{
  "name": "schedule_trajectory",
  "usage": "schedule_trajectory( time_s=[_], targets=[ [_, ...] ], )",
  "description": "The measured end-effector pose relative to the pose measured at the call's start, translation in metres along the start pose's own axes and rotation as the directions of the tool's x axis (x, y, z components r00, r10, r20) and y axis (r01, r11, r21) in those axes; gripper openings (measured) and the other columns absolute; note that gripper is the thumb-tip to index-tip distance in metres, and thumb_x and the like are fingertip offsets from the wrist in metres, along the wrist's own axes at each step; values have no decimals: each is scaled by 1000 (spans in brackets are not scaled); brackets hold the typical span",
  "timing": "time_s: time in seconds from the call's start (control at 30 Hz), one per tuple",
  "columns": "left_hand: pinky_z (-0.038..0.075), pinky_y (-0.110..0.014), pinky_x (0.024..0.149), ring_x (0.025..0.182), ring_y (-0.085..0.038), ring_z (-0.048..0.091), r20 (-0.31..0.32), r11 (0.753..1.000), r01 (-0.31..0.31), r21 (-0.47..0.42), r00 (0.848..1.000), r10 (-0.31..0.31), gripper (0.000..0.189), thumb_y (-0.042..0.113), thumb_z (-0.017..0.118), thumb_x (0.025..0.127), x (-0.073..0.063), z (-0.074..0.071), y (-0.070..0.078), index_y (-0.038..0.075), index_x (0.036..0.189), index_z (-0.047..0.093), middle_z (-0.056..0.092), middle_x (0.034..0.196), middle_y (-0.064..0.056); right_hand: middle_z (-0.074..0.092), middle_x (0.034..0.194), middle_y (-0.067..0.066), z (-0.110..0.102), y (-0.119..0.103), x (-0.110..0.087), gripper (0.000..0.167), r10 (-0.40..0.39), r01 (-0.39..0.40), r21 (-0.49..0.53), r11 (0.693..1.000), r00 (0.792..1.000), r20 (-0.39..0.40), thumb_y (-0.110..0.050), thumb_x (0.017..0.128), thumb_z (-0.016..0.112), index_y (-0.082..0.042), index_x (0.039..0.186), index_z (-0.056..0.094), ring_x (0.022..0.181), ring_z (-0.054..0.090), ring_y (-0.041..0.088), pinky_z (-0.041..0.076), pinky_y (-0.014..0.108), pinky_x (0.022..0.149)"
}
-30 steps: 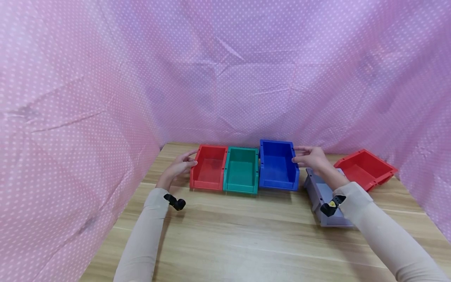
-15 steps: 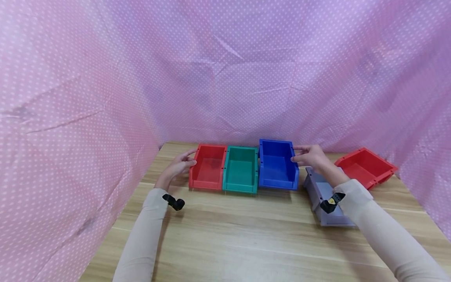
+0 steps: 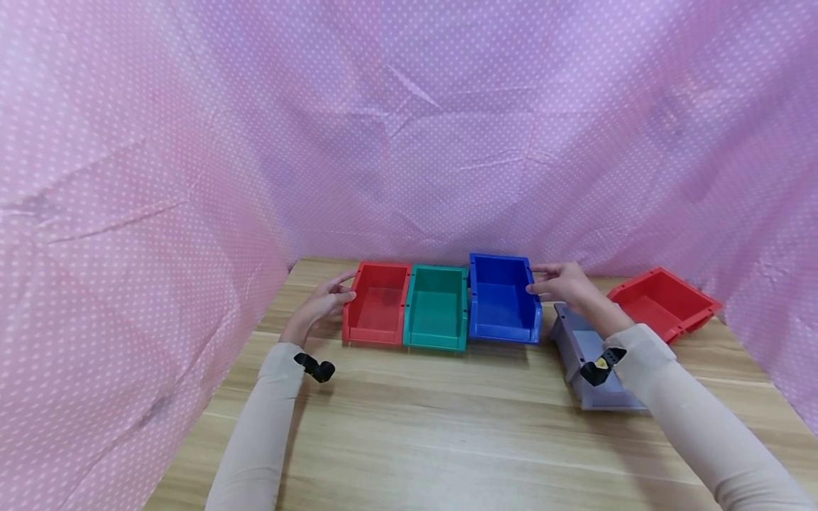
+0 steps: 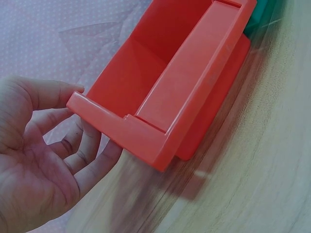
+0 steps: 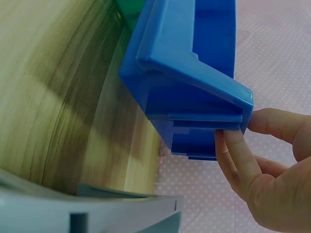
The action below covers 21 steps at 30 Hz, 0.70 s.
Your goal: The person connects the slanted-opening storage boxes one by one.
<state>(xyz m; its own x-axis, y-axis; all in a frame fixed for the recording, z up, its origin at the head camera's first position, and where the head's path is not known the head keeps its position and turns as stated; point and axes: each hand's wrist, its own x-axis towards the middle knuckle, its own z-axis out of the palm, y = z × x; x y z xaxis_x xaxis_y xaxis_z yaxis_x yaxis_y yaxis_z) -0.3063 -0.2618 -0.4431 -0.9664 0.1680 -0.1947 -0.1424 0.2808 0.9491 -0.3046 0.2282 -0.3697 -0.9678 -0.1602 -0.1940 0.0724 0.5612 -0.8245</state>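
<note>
1. Hardly anything has moved over the last second; hands and bins keep their places.
2. Left hand [image 3: 326, 301] pinches the outer rim of a red plastic open-fronted bin [image 3: 378, 305]; right hand [image 3: 565, 286] pinches that of a blue plastic open-fronted bin [image 3: 501, 301].
3. Between them stands a green plastic open-fronted bin [image 3: 437, 309]. Red and green look level; blue sits further back or higher, so the row seems formed but uneven.
4. Outside the row, to the right, are a grey plastic bin [image 3: 578, 358] and a second red plastic bin [image 3: 661, 305], turned askew.
5. Pale wood-grain bench [image 3: 447, 426]; pink-lilac dotted cloth [image 3: 409, 156] walls it in.
</note>
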Motion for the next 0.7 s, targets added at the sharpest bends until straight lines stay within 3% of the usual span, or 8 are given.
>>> schedule_trajectory(
  time_s=[0.3,0.57,0.7],
  targets=[
    [55,-44,100,119,-33,60,-7,1000,-1,1,1000,1,63,10,55,103,-1,1,0,22,161,33,48,139,-23,50,141,34,-3,-1,-1,71,-6,4,30,1000,999,50,-13,97,69,2,157,33,115,65,30,50,49,104],
    [54,-44,102,118,-30,61,-4,1000,-6,-16,1000,6,63,11,56,103,-3,2,-1,21,161,32,49,137,-20,39,153,35,-12,-8,-5,74,8,-19,53,998,981,193,-17,101,64,4,159,24,135,52,47,43,54,111],
    [54,-44,103,116,-27,61,-10,1000,0,-21,1000,0,63,11,55,103,-4,1,-1,22,161,33,49,135,-18,42,151,36,-19,-18,-6,72,32,-31,-6,999,969,244,-20,102,62,9,156,26,133,55,46,46,53,109]
  ],
)
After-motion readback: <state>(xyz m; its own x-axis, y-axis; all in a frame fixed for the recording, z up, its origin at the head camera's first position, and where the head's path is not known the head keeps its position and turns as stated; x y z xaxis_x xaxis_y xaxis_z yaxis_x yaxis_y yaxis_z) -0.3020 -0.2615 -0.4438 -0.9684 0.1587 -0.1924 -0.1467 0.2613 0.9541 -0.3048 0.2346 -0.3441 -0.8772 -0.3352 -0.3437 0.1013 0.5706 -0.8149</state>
